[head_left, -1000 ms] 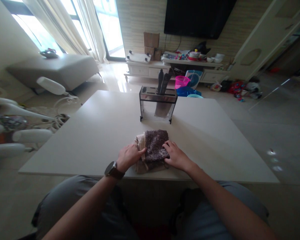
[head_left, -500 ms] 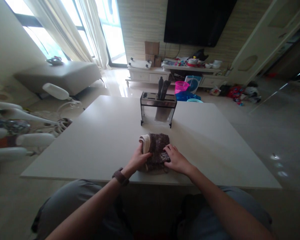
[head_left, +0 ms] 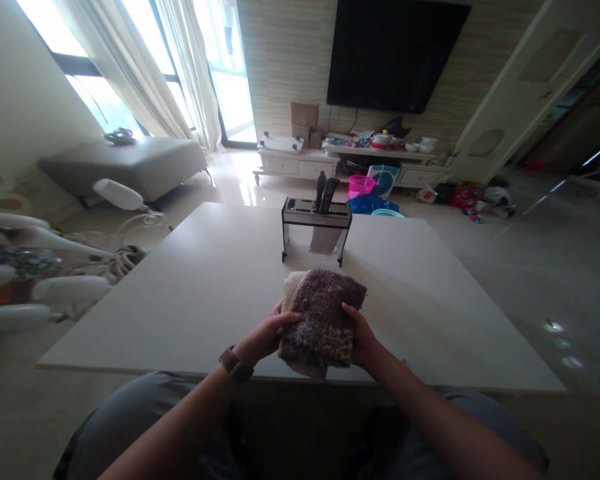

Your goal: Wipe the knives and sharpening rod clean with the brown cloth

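Note:
A folded, fuzzy brown and beige towel (head_left: 323, 317) is held up between my two hands over the front part of the white table (head_left: 190, 293). My left hand (head_left: 267, 333) grips its left side, thumb on the front face and the other fingers mostly hidden behind. Around the right side closes my right hand (head_left: 363, 337), its thumb also on the front and its fingers out of sight. Just beyond the towel stands a clear-sided knife block (head_left: 316, 217) with dark-handled knives (head_left: 326, 192) upright in its top.
To the left is a white branched lamp (head_left: 115, 253) close to the table's edge. A pink basket (head_left: 361, 185) and a blue item (head_left: 373, 203) sit behind the table. Farther back are a low TV cabinet (head_left: 295, 167) and a grey bench (head_left: 130, 163).
Both hands have lifted the towel off the table and tipped its face toward me. It now appears larger and nearer, with the hands at its sides. The knife block stays on the table.

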`<state>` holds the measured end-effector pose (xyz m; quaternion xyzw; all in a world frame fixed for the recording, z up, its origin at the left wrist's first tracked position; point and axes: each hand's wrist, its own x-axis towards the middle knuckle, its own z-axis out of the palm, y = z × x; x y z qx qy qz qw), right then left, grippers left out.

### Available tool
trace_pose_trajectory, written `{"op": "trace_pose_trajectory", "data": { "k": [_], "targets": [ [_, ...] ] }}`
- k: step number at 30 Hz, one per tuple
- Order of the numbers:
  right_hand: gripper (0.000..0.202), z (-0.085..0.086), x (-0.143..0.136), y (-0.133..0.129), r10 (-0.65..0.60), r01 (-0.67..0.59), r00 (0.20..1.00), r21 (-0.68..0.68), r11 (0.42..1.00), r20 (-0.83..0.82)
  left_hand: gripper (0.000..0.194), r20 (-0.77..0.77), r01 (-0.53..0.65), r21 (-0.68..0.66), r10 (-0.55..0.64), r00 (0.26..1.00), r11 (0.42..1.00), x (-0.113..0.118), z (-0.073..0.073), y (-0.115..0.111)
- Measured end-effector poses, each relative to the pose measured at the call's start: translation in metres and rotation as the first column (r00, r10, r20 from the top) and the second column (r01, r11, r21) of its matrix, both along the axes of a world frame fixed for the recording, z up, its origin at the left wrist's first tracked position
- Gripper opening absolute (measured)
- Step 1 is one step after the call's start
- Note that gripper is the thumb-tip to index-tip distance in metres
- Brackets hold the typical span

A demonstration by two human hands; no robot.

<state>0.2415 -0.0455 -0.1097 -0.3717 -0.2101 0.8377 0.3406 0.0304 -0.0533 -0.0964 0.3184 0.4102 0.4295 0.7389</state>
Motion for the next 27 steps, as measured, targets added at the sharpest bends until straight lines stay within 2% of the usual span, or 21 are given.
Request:
{"op": "trace_pose_trajectory", "data": {
  "k": [3,7,12,14,15,18,19,21,24,27],
  "targets": [
    [0.037,0.002,0.0,0.002,-0.069,0.065,0.996,-0.068,0.996,-0.051,0.063,-0.024,-0.01,0.03,0.011,1.0,0.999,-0.001,-0.003,0.004],
    [0.028,0.003,-0.003,0.01,-0.161,0.155,0.986,-0.153,0.976,-0.029,0.068,-0.112,-0.004,0.114,0.017,0.994,0.993,-0.011,-0.013,0.016],
    [0.023,0.01,-0.005,0.013,-0.232,0.213,0.97,-0.194,0.958,-0.079,0.053,-0.277,0.06,0.25,0.012,0.961,0.967,-0.026,-0.031,0.031],
    [0.024,0.014,-0.005,0.012,-0.268,0.248,0.96,-0.2,0.948,-0.083,0.054,-0.352,0.071,0.246,0.021,0.936,0.967,-0.031,-0.039,0.038],
    [0.024,0.015,-0.004,0.011,-0.295,0.275,0.952,-0.201,0.94,-0.078,0.057,-0.392,0.049,0.232,0.048,0.919,0.971,-0.034,-0.043,0.043],
    [0.024,0.02,-0.001,0.009,-0.403,0.387,0.913,-0.177,0.905,-0.061,0.067,-0.487,-0.16,0.312,0.302,0.82,0.936,-0.039,-0.047,0.061],
    [0.024,0.022,0.001,0.008,-0.446,0.432,0.893,-0.17,0.886,-0.056,0.07,-0.511,-0.197,0.368,0.375,0.774,0.909,-0.041,-0.044,0.069],
    [0.023,0.025,0.004,0.008,-0.529,0.516,0.847,-0.166,0.84,-0.044,0.075,-0.551,-0.161,0.535,0.487,0.678,0.83,-0.041,-0.03,0.085],
    [0.022,0.027,0.009,0.009,-0.618,0.604,0.786,-0.173,0.778,-0.034,0.079,-0.533,0.005,0.733,0.569,0.626,0.68,-0.033,0.01,0.116],
    [0.024,0.019,0.011,0.014,-0.646,0.635,0.761,-0.129,0.762,-0.068,0.075,-0.535,0.223,0.831,0.627,0.566,0.509,-0.015,0.054,0.154]
  ]
}}
